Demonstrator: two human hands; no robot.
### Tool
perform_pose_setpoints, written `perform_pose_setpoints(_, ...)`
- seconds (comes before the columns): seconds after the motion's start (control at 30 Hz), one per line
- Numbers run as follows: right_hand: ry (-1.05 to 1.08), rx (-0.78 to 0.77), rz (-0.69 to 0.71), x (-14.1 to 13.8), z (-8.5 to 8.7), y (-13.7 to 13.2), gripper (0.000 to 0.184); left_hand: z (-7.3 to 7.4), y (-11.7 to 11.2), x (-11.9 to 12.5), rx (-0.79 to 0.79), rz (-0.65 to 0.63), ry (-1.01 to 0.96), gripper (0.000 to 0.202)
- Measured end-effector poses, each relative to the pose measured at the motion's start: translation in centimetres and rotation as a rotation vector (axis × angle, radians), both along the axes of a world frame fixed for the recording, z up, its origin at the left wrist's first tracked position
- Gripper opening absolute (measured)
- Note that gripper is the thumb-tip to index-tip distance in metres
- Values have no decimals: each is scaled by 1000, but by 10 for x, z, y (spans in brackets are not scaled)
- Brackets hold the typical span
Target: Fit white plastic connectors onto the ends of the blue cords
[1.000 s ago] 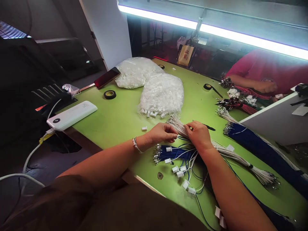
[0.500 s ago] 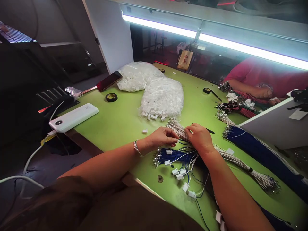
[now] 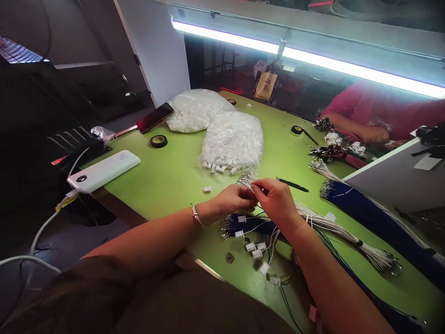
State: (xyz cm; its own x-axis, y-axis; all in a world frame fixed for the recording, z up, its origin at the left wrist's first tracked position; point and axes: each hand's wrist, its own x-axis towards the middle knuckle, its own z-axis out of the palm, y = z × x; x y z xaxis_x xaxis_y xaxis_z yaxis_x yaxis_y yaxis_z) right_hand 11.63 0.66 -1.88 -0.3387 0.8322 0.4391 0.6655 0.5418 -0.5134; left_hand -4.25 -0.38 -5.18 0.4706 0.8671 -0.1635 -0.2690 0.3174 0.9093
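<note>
My left hand (image 3: 236, 198) is closed in a pinch; a small white connector showed at its fingertips a moment ago, and fingers mostly cover it now. Right beside those fingertips, my right hand (image 3: 278, 197) is closed too, its thumb and forefinger pinching what looks like a white wire. Beneath the hands lies a bundle of white wires (image 3: 309, 214) with metal terminals at its ends. A bundle of blue wires (image 3: 257, 225) lies nearer to me. Several white connectors (image 3: 257, 253) fitted with wires rest on the green table (image 3: 181, 171) below my hands.
Two clear bags of white connectors (image 3: 232, 139) sit ahead, some spilling out. Around them are black tape (image 3: 158, 141), a phone (image 3: 155, 117), a white power bank (image 3: 104, 171) and a black tool (image 3: 292, 184). More blue wires (image 3: 368, 213) lie right. Across the table, a person (image 3: 368, 116) handles wires.
My right hand has moved left from the white bundle to my left fingertips. The black tool behind it now shows more fully. The view has shifted slightly.
</note>
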Motion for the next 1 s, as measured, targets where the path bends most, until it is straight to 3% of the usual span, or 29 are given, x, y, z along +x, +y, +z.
perform_pose_setpoints(0.17,155,-130,-8,9,-2,-3,15,-1,0,-2,-38,29,-61,36)
perform_pose_setpoints(0.4,27,-185,-27,26,-13,0,17,-3,7,-6,-232,131,-139,23)
perform_pose_setpoints(0.83,14,-27,24,24,-28,-4,18,-1,9,-8,-239,89,-162,27)
perform_pose_setpoints(1.0,-47,36,21,22,-28,-6,18,-2,9,-9,-224,72,-133,37)
